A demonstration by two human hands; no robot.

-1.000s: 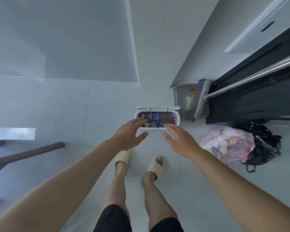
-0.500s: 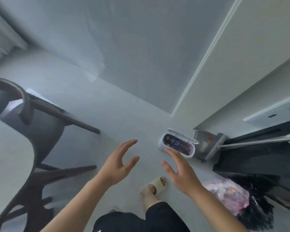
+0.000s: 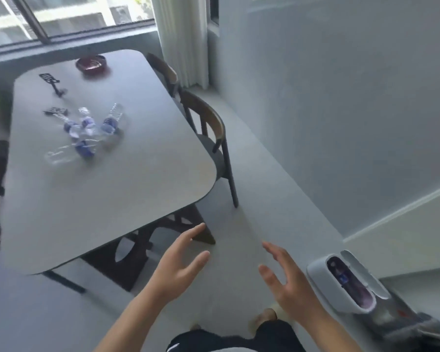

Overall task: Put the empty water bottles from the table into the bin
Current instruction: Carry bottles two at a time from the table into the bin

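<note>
Several clear empty water bottles with blue labels lie in a cluster on the grey table, toward its far left. The white bin stands on the floor at the lower right with its lid raised, and bottles with blue labels show inside it. My left hand hovers empty with spread fingers over the floor just off the table's near corner. Beside the bin, my right hand is also empty with fingers apart.
A dark red bowl and two small black objects sit at the table's far end. Two wooden chairs stand along the table's right side. A grey dustpan lies beyond the bin. White wall runs on the right.
My view has swung left from the bin to the table, so the bottles on it have come into sight. Both hands have drawn back from the bin opening and stay empty.
</note>
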